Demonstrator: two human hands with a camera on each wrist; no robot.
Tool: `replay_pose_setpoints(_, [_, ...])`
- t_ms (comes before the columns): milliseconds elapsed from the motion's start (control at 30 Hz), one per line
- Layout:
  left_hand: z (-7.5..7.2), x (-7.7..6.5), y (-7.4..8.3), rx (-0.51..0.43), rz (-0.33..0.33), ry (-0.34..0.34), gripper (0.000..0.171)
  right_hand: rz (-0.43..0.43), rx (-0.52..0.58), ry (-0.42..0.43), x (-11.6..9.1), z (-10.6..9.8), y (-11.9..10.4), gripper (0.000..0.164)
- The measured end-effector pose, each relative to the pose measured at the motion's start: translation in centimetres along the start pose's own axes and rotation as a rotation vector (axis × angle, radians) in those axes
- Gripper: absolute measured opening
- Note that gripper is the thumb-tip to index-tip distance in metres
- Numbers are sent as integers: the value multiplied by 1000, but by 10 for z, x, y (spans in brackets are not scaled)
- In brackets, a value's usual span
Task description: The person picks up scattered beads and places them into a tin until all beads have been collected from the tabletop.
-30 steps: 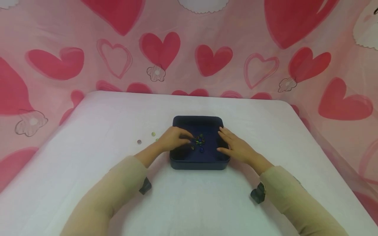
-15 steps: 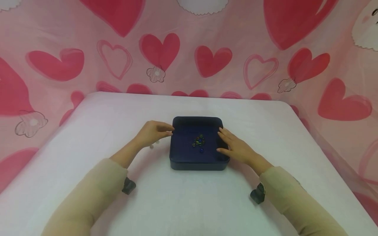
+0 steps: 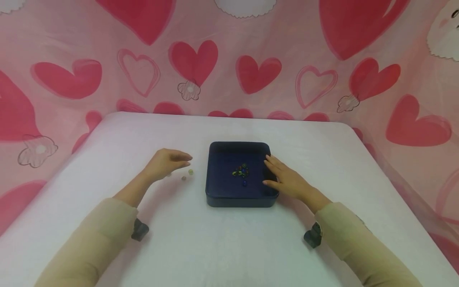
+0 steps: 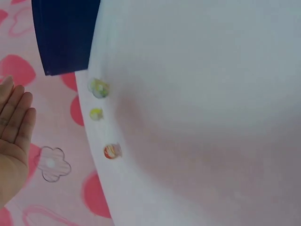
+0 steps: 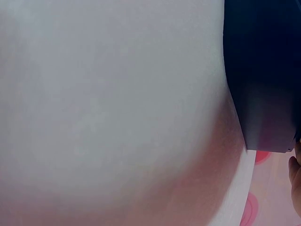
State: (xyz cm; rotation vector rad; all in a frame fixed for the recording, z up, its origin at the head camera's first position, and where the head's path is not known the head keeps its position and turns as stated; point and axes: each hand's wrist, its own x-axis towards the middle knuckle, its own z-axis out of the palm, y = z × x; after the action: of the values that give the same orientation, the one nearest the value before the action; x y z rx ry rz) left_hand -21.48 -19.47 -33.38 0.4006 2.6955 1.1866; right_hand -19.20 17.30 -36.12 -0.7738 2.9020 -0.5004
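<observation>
My left hand (image 3: 167,162) hovers over the table left of the box, fingers stretched out and nothing visible between them. Glass marbles lie below it: a yellowish marble (image 3: 191,172) and a darker marble (image 3: 183,178), with another partly hidden behind the hand. The left wrist view shows an orange-streaked marble (image 4: 112,151) and a small yellow marble (image 4: 96,114) beside the left hand (image 4: 14,136). In the dark blue box (image 3: 242,202), several green and coloured marbles (image 3: 242,171) are clustered, a blue marble (image 3: 245,183) slightly nearer. My right hand (image 3: 288,179) rests on the box's right rim, fingers extended.
The box stands mid-table on a white-covered table (image 3: 229,247). Behind the table hangs a pink cloth (image 3: 229,36) with red hearts. A dark wrist camera (image 3: 140,230) hangs under the left sleeve, another dark camera (image 3: 313,235) under the right.
My left hand has left the box and moved left over the loose marbles. One marble in the box has shifted toward the cluster. The right hand stays at the rim.
</observation>
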Motion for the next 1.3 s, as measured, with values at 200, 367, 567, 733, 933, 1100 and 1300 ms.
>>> replay_pose_setpoints(200, [-6, -2, -19, 25, -12, -1, 32, -2, -2, 3, 0, 0, 1, 72])
replay_pose_setpoints(367, [-9, -4, -36, 35, -43, -7, 32, -2, 1, 3, 0, -1, 0, 70])
replay_pose_setpoints(567, [-13, -4, -50, 66, -55, -13, 30, -4, 3, 5, 0, -1, 0, 71])
replay_pose_setpoints(733, [-13, -4, -58, 91, -79, -14, 29, -7, 6, 5, 0, 0, 1, 72])
replay_pose_setpoints(933, [-10, -5, -61, 108, -98, -19, 27, -4, 5, 4, 0, 0, 1, 72])
replay_pose_setpoints(1100, [-8, -6, -63, 128, -112, -7, 25, -4, 5, 4, 1, 0, 1, 73])
replay_pose_setpoints(1300, [-6, -5, -65, 146, -98, 6, 24, -3, 8, 5, 1, 1, 2, 73])
